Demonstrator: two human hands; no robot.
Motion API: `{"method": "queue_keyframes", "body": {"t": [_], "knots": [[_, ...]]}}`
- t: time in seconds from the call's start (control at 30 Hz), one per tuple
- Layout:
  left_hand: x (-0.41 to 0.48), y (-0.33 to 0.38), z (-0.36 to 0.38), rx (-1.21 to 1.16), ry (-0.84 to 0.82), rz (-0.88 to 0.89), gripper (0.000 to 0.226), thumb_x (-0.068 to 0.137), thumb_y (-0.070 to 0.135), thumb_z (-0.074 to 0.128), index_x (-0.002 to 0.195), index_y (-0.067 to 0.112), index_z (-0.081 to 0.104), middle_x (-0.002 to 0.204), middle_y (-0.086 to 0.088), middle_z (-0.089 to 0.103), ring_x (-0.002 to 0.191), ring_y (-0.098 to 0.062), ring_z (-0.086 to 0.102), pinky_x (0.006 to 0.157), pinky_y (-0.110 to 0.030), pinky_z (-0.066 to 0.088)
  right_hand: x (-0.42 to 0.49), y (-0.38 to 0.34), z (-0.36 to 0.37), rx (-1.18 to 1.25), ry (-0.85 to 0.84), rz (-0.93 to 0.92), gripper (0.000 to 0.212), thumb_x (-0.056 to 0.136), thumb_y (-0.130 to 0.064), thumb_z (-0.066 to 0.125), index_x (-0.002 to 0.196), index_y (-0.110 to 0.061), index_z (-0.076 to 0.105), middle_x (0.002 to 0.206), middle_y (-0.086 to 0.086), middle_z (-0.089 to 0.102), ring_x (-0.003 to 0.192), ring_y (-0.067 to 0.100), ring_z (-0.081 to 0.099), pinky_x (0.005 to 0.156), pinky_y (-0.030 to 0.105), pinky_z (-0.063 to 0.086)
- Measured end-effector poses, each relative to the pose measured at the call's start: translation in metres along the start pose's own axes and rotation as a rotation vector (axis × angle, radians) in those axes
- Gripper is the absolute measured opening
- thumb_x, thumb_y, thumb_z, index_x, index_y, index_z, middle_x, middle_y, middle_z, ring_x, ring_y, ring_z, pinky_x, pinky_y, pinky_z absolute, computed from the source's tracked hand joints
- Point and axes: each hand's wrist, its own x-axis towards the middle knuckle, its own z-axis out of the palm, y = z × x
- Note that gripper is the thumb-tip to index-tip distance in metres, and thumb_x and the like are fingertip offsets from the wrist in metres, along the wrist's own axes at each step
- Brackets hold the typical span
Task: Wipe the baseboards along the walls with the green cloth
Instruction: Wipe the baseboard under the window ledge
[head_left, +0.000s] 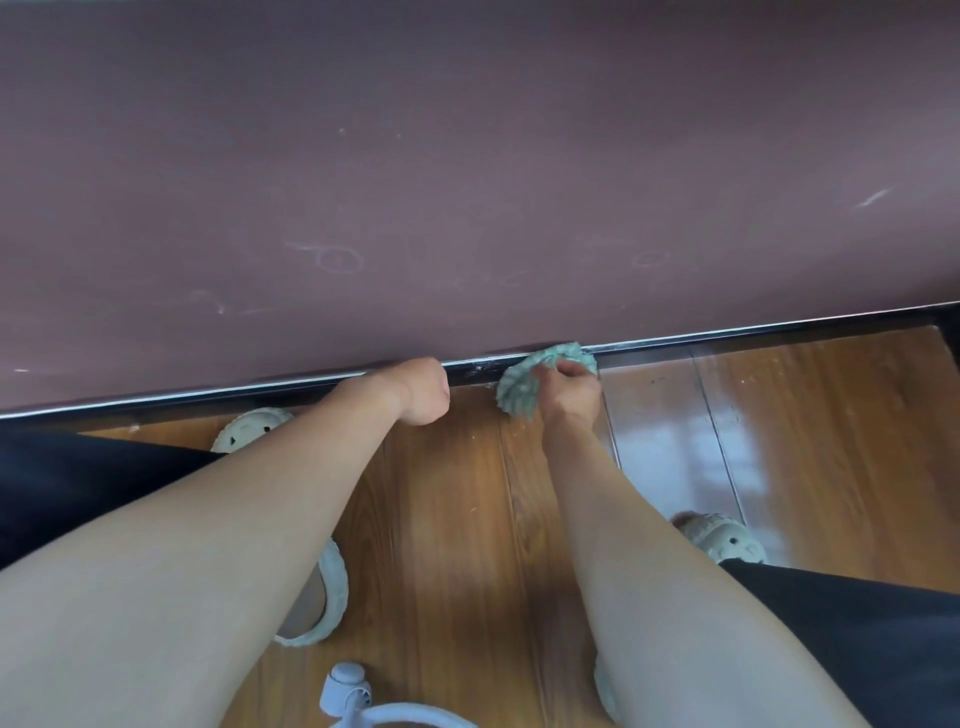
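A pale glare sits on the glossy brown wooden floor (691, 447) at my right; the flat mauve wall (467, 156) is dim. The black baseboard strip (156, 411) bows, and my near forearms (208, 519) look soft.

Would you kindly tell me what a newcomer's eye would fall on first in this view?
The eye lands first on the crumpled green textured cloth, which the right hand grips and presses against the dark glossy baseboard right of centre. Just left of it, the left hand rests as a fist at the baseboard. The scuffed mauve wall fills the upper half, above the shiny brown wooden floor.
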Motion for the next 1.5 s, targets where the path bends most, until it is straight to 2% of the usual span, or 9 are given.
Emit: {"method": "queue_keyframes", "body": {"t": [0.13,0.3,0.47,0.67,0.8,1.07,1.2,1.33,1.5], "knots": [[-0.001,0.008,-0.001,-0.012,-0.022,-0.002,0.026,0.076,0.000,0.037,0.056,0.017,0.039,0.059,-0.003,0.033,0.060,-0.024,0.029,0.051,-0.023,0.024,-0.005,0.001,-0.003,-0.066,-0.030,0.027,0.020,0.078,-0.032,0.073,0.088,-0.015,0.068,0.095,0.009,0.074,0.091,0.028,0.070,0.084,0.036,0.058],[-0.002,0.012,0.000,-0.041,0.034,-0.046,0.024,0.086,0.002,0.043,0.069,0.007,0.059,0.071,-0.011,0.058,0.067,-0.031,0.052,0.056,-0.030,0.043,-0.027,0.009,0.020,-0.070,-0.389,0.130,0.013,0.078,-0.014,0.073,0.083,-0.014,0.061,0.103,0.012,0.071,0.096,0.027,0.069,0.084,0.041,0.061],[-0.003,-0.001,0.000,-0.037,0.082,-0.117,0.018,0.088,0.009,0.050,0.085,0.006,0.067,0.079,-0.010,0.064,0.077,-0.031,0.061,0.065,-0.031,0.050,-0.049,-0.005,0.050,-0.100,-0.618,0.100,0.028,0.084,-0.005,0.067,0.110,-0.015,0.068,0.098,0.006,0.068,0.089,0.021,0.064,0.084,0.035,0.059],[0.002,-0.013,-0.001,-0.027,0.051,-0.167,0.023,0.080,0.011,0.047,0.087,0.002,0.067,0.093,-0.023,0.068,0.092,-0.039,0.068,0.074,-0.031,0.054,-0.027,-0.003,0.052,-0.044,-0.299,0.042,0.016,0.073,-0.020,0.065,0.087,-0.020,0.073,0.092,0.004,0.076,0.091,0.024,0.071,0.091,0.041,0.057],[0.009,-0.009,0.003,-0.018,0.021,-0.117,0.032,0.075,0.015,0.041,0.082,0.010,0.071,0.089,-0.012,0.073,0.082,-0.032,0.070,0.083,-0.046,0.062,-0.002,-0.004,0.019,0.108,-0.075,0.082,0.014,0.082,-0.010,0.064,0.087,-0.021,0.070,0.092,0.004,0.073,0.089,0.023,0.070,0.091,0.040,0.058],[0.004,-0.004,0.002,-0.028,0.065,-0.129,0.031,0.082,0.017,0.048,0.098,0.014,0.075,0.099,-0.006,0.074,0.090,-0.029,0.069,0.090,-0.042,0.060,-0.025,-0.005,0.037,0.024,-0.422,0.069,0.027,0.080,0.004,0.051,0.096,-0.008,0.069,0.096,0.019,0.072,0.082,0.031,0.070,0.058,0.032,0.053],[0.002,-0.007,0.006,-0.035,0.060,-0.144,0.032,0.087,0.016,0.050,0.108,0.015,0.074,0.105,-0.005,0.073,0.094,-0.027,0.068,0.092,-0.042,0.059,-0.035,-0.005,0.046,-0.117,-0.511,0.064,0.028,0.084,0.000,0.064,0.105,-0.016,0.071,0.112,0.007,0.070,0.108,0.024,0.064,0.099,0.037,0.052],[0.003,0.000,0.006,-0.032,0.053,-0.116,0.031,0.086,0.009,0.045,0.099,0.006,0.073,0.102,-0.019,0.071,0.096,-0.036,0.068,0.084,-0.038,0.059,-0.015,-0.009,0.026,-0.024,-0.337,0.046,0.028,0.088,-0.001,0.054,0.106,-0.013,0.070,0.099,0.008,0.072,0.087,0.020,0.066,0.076,0.029,0.055],[0.006,0.007,0.006,-0.024,0.046,-0.097,0.033,0.088,0.007,0.046,0.105,0.008,0.074,0.107,-0.013,0.072,0.103,-0.034,0.069,0.093,-0.046,0.059,0.010,-0.006,-0.004,0.173,-0.175,0.118,0.024,0.090,-0.005,0.055,0.111,-0.015,0.057,0.101,0.005,0.063,0.093,0.019,0.059,0.095,0.037,0.052]]}}
